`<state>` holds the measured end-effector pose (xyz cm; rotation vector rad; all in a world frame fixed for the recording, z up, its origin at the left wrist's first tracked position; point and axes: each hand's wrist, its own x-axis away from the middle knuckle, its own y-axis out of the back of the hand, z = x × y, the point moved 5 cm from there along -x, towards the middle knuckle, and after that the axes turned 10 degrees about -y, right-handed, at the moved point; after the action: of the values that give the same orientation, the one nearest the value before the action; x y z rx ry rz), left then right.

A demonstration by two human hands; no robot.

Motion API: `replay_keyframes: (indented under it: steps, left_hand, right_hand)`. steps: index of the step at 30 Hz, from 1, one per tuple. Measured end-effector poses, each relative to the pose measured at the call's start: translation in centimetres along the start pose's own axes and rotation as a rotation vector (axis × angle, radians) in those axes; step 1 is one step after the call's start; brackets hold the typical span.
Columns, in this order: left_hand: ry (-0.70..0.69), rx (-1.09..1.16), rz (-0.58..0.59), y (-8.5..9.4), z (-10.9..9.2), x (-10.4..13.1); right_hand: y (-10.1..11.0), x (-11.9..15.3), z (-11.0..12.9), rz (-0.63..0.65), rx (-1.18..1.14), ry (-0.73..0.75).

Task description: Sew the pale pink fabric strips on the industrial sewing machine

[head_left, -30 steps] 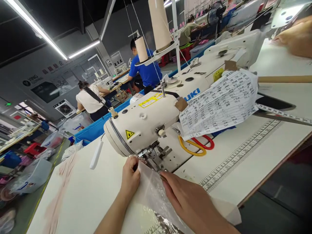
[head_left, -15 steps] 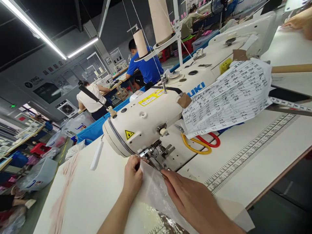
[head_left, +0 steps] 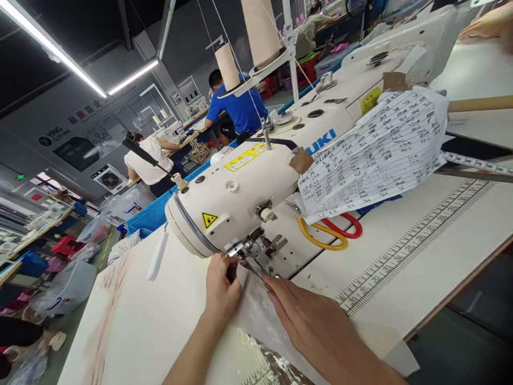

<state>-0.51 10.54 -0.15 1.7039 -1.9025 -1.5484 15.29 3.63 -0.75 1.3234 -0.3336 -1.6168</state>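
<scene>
**Pinching sheer white fabric (head_left: pixel 258 307) at the front of a sewing machine (head_left: pixel 240 182)**

At lower centre of the frame, keeping the fabric on the bench (head_left: pixel 156 315), close against the needle area. With the left grip (head_left: pixel 222 289), pinching its edge between thumb and fingers; with the right grip (head_left: pixel 308 315), grasping a slim metal tool (head_left: pixel 253 270) pointed at the same spot. To the right, near a handwritten sheet (head_left: pixel 372 155), scissors (head_left: pixel 336 246) with yellow and red handles, partly covered.

Along the far edge of the bench, a blue trough (head_left: pixel 149 218), contents hidden. At lower left, on the floor, a translucent bin (head_left: pixel 74 286), contents impossible to tell; above it, a smaller bin (head_left: pixel 93 230) with something pinkish inside, too blurred to name
</scene>
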Motion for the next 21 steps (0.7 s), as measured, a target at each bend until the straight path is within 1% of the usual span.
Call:
replay_keyframes:
  steps: [2,4,11,16,19,21]
  left_hand:
    - [-0.043,-0.042,-0.013,0.00,-0.15,-0.04]
    - [-0.055,-0.050,-0.024,0.03,-0.08,-0.01]
    - [0.089,0.120,-0.003,0.00,0.54,0.18]
    - [0.103,0.120,-0.010,0.05,0.78,0.31]
    - [0.037,0.072,-0.008,0.07,0.76,0.31]
    - [-0.087,0.020,-0.010,0.16,0.28,0.17]
  right_hand:
    - [-0.01,0.07,0.01,-0.011,0.000,0.002]
    - [0.04,0.13,0.02,-0.018,-0.009,-0.003]
    - [0.12,0.28,-0.01,0.009,-0.021,-0.008]
    - [-0.23,0.30,-0.04,0.048,0.004,-0.024]
    - [-0.34,0.23,0.10,0.039,0.023,-0.036]
    - [-0.36,0.09,0.26,0.025,0.033,-0.036]
